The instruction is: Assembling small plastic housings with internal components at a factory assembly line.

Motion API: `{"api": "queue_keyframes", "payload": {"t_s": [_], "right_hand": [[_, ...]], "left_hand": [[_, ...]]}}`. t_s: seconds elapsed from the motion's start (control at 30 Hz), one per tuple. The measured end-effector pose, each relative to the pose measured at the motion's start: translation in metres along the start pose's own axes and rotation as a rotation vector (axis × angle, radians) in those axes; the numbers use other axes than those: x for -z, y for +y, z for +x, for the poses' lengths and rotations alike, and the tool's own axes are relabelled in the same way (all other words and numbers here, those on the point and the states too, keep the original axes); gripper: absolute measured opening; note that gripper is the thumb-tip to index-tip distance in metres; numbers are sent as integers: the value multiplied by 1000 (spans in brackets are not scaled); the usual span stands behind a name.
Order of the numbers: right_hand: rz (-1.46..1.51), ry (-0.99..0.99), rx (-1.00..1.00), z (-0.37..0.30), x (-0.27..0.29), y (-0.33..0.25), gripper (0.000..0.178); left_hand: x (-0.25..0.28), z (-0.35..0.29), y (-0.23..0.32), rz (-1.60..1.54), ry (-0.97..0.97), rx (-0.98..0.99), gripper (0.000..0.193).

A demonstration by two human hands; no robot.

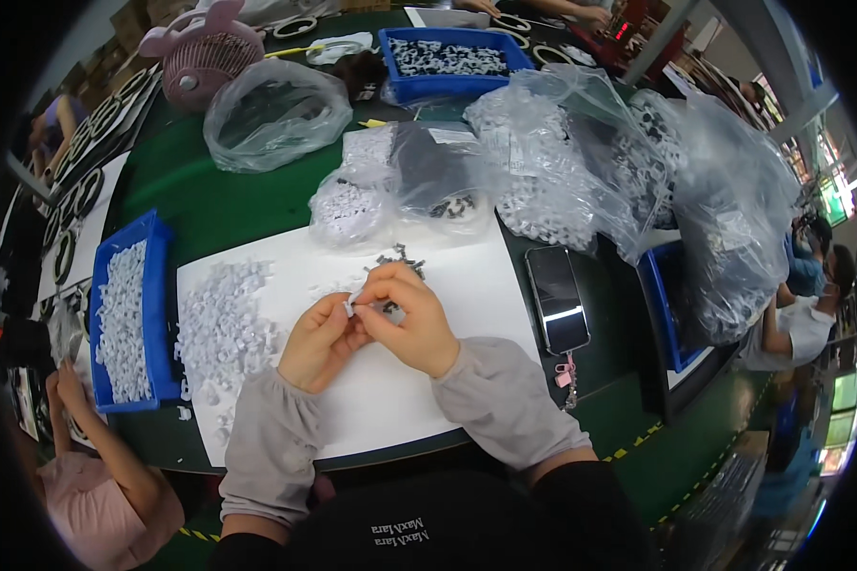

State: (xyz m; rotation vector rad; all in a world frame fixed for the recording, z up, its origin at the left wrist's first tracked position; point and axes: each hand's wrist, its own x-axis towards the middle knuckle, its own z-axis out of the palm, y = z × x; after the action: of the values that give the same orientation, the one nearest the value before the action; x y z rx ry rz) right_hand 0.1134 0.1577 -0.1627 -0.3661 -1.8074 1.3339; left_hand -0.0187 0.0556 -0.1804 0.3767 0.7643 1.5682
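Observation:
My left hand [319, 341] and my right hand [411, 322] meet above a white sheet [400, 400], their fingertips closed in a pinch. Between them is a small white plastic part [351, 305]; the fingers cover most of it. To the left of my hands spreads a loose heap of small white plastic parts [221, 319]. Just beyond my fingers lies a little pile of small dark grey pieces [402, 257], partly hidden by my right hand. A few more white bits lie near it on the sheet.
Blue trays of small parts stand at left [159, 314] and at the back [405, 90]. Clear bags of parts [543, 181] crowd the far right. A phone [558, 303] lies right of the sheet. A pink fan [209, 62] stands at far left. Other people sit nearby.

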Motion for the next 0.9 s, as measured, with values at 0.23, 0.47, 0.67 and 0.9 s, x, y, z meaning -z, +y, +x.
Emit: {"api": "queue_keyframes", "payload": {"t_s": [0.23,0.47,0.67,0.9], "right_hand": [[-2,-41,84,-3,2,9,13],[119,-95,148,-7,-10,0,27],[87,-104,180,-7,-7,2,30],[4,-142,210,-5,-9,3,37]], "left_hand": [[1,1,-5,51,70,-108,17],[7,-3,3,46,37,-150,20],[-1,-4,4,62,20,-203,20],[15,-5,-3,123,67,-260,21]]}}
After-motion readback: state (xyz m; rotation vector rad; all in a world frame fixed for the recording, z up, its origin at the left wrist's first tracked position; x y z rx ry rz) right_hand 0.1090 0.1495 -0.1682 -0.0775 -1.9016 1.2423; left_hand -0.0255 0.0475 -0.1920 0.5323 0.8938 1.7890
